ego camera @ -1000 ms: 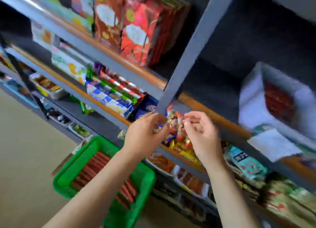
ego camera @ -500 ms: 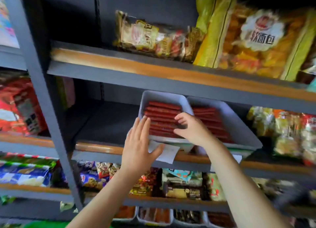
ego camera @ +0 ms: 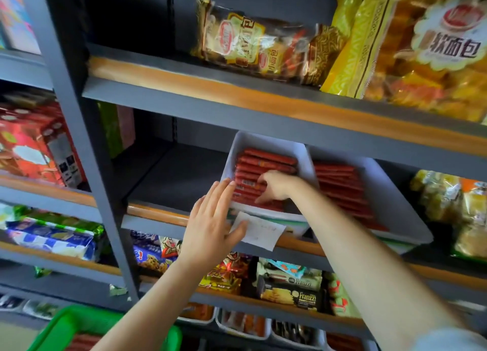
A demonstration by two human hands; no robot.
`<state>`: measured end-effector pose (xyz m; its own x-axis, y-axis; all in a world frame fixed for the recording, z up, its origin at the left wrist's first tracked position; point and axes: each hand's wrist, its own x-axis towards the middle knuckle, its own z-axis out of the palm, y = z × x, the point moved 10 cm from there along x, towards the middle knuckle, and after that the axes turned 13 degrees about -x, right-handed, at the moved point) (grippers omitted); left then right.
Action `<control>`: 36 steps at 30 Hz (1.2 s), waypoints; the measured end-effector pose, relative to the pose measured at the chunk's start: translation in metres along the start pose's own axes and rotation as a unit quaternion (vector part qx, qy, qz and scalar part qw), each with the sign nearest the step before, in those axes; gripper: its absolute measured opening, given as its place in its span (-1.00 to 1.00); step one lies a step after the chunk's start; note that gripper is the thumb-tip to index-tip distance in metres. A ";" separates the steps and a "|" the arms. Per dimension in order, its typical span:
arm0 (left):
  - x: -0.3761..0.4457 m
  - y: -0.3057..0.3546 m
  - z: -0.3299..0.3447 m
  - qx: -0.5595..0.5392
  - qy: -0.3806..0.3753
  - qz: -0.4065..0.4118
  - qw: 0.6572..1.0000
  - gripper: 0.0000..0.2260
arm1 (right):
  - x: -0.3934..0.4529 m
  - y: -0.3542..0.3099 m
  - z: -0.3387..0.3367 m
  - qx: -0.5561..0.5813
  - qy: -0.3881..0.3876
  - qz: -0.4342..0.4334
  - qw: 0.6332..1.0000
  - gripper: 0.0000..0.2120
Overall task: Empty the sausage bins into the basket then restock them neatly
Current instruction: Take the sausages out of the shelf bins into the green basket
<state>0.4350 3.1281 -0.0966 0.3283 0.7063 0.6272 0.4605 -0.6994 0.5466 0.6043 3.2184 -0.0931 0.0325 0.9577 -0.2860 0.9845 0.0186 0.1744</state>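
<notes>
reaching into the left white plastic bin on the middle dark metal shelf, the right hand lies on the red sausage sticks stacked there. its fingers curl down around the near sticks; it looks like a grip on a few of them, though the fingertips are hidden among the wrappers, so this is uncertain. the left hand is flat and open, fingers straight and together, pressed against the bin's near left corner, with the thumb lying over a white paper label that hangs from the bin's front edge. it grasps nothing.

a second white plastic bin sits touching the first on its right, also filled with rows of red sausage sticks lying left to right. both bins overhang the shelf's wooden front strip slightly and tilt toward the viewer. the shelf space left of the bins is bare.

a green plastic basket shows at the near left bottom edge, with red sticks partly visible inside it.

upper shelf: clear bags of packaged buns and a large yellow bread bag. lower shelf: mixed snack packets. red cartons stand in the left bay.
</notes>
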 end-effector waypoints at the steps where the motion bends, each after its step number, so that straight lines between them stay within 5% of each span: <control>1: 0.000 0.001 0.000 0.000 -0.001 -0.002 1.000 -0.37 | 0.002 -0.002 0.000 -0.015 -0.004 0.000 1.000 -0.40; 12: -0.002 -0.001 0.000 -0.004 -0.002 -0.030 1.000 -0.37 | 0.007 -0.002 0.007 -0.011 -0.059 0.018 0.998 -0.54; 20: -0.002 -0.002 -0.002 -0.019 -0.025 -0.038 0.999 -0.35 | -0.011 0.008 -0.005 0.048 -0.014 0.009 0.999 -0.64; 28: -0.001 0.007 -0.009 -0.078 -0.067 -0.072 0.992 -0.39 | -0.076 0.005 -0.053 0.229 0.046 -0.020 0.972 -0.75; 30: -0.004 0.008 -0.030 -0.151 -0.016 -0.091 0.984 -0.51 | -0.091 -0.007 -0.059 0.331 0.045 -0.045 0.941 -0.79; 33: -0.021 -0.006 -0.065 -0.293 0.103 -0.196 0.930 -0.77 | -0.107 -0.039 -0.066 0.421 0.051 -0.091 0.901 -0.77; 36: -0.041 -0.020 -0.049 -0.586 0.087 -0.357 0.722 -0.74 | -0.109 -0.093 -0.057 0.456 0.033 -0.127 0.880 -0.85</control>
<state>0.3721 3.1078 -0.1059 0.1962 0.9797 -0.0417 -0.5868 0.1514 0.7955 0.4995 3.1290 -0.0248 -0.1898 0.9710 -0.1453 0.6883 0.0261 -0.7250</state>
